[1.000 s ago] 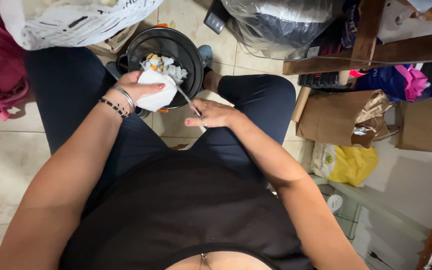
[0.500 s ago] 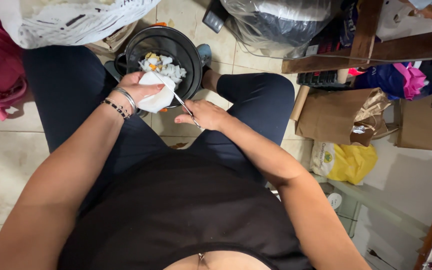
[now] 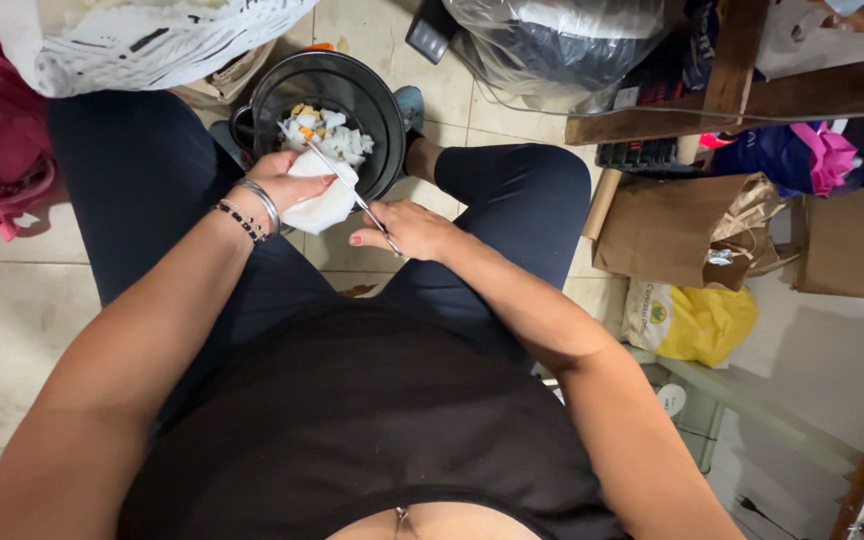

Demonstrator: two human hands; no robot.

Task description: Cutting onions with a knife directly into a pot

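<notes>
Though gripped, white piece [image 3: 327,200] beside right hand [image 3: 407,228].

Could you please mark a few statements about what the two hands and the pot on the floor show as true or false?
1. The left hand holds a white, soft-looking piece. True.
2. The right hand holds a thin metal knife laid across the white piece. True.
3. The round black pot on the tiled floor is empty. False: it holds white and yellowish chunks.
4. The left wrist is bare. False: it wears a silver bangle and a dark beaded bracelet.
5. A yellow bag lies beside a brown paper bag. True.
</notes>
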